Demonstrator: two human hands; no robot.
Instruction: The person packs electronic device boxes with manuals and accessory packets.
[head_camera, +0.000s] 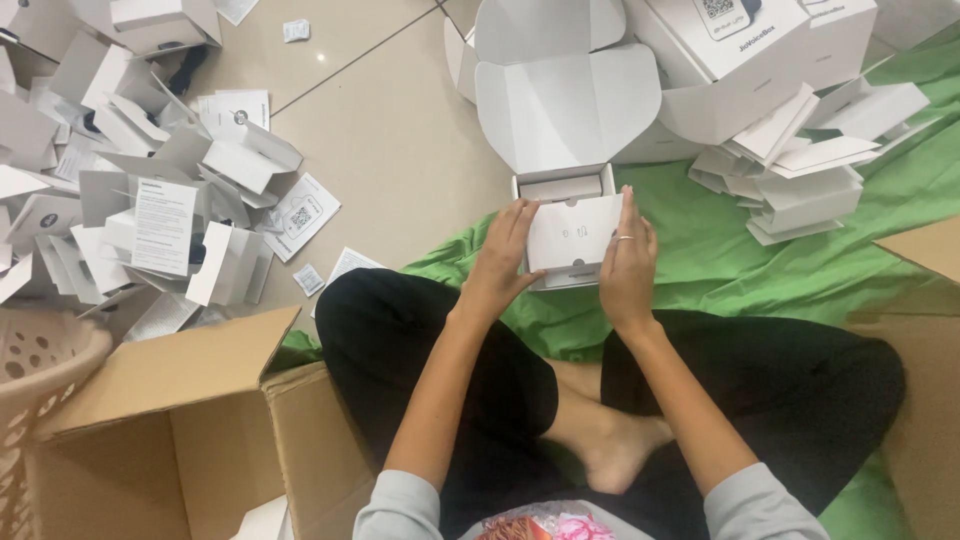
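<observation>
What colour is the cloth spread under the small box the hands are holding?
Green: the cloth under the white box shows plainly in the head view.

white open carton (570, 225) centre | brown cardboard box (180, 430) lower left

Tiled floor (400, 130) bears green cloth (700, 260) (rumpled), scattered white cartons (150, 180).

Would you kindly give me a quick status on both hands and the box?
Left hand and right hand grip white insert from either side. Open white box behind it, on green cloth. Nothing between.
</observation>
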